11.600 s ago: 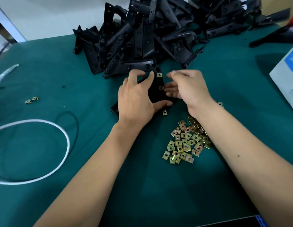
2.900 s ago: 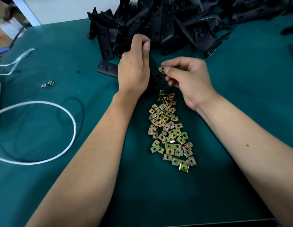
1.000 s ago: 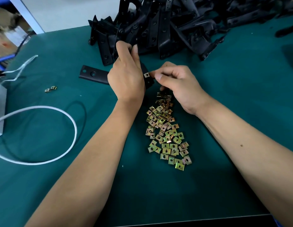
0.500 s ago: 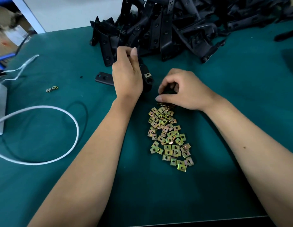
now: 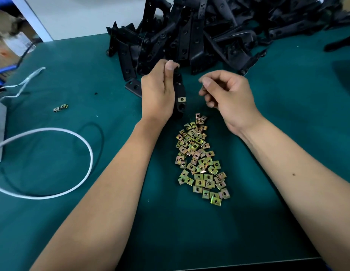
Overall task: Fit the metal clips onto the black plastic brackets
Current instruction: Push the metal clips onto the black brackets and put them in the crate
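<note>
My left hand (image 5: 157, 92) grips a black plastic bracket (image 5: 180, 89) and holds it upright over the green mat. One brass-coloured clip (image 5: 181, 99) sits on the bracket's lower end, above a round hole. My right hand (image 5: 227, 94) hovers to the right of the bracket, apart from it, and pinches a small metal clip (image 5: 203, 87) between thumb and forefinger; most of that clip is hidden. A loose heap of several metal clips (image 5: 199, 159) lies on the mat below both hands.
A large pile of black brackets (image 5: 199, 32) fills the back of the table. One flat bracket (image 5: 133, 87) lies left of my left hand. Two stray clips (image 5: 60, 108) lie at the left, with a white cable loop (image 5: 53, 163) nearer me.
My right hand has lifted from the top of the clip heap with a clip pinched in its fingers. My left hand has turned the bracket more upright.
</note>
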A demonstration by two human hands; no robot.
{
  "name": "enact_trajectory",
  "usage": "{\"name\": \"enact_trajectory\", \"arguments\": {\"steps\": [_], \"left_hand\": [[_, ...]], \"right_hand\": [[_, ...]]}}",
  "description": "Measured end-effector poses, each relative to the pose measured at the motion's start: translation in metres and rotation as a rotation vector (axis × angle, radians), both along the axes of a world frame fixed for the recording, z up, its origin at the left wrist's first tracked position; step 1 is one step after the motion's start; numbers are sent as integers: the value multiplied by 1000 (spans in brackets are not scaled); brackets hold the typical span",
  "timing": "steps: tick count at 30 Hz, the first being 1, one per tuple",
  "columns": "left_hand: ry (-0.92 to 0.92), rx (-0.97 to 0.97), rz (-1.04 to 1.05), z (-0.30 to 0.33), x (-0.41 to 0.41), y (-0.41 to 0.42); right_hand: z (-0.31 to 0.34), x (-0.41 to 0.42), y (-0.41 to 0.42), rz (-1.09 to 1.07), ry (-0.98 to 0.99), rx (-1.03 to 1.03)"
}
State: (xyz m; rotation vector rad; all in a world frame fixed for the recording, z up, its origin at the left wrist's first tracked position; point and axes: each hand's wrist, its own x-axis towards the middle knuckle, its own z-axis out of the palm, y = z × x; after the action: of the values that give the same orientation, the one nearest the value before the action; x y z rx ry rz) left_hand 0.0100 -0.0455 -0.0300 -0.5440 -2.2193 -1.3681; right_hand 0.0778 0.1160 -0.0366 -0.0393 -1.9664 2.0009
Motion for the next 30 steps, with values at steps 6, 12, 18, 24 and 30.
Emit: {"name": "enact_trajectory", "arguments": {"steps": [6, 12, 18, 24, 30], "left_hand": [[26, -59, -49, -2, 0, 3], [-6, -50, -15, -4, -4, 2], [-26, -33, -5, -3, -3, 2], [-32, -16, -3, -3, -4, 1], [-35, 3, -7, -3, -4, 1]], "right_hand": [[-2, -4, 1, 19, -61, 1], [-3, -3, -2, 78, -46, 176], [-4, -1, -5, 66, -9, 184], [-2, 0, -6, 124, -54, 227], [1, 1, -5, 102, -73, 152]]}}
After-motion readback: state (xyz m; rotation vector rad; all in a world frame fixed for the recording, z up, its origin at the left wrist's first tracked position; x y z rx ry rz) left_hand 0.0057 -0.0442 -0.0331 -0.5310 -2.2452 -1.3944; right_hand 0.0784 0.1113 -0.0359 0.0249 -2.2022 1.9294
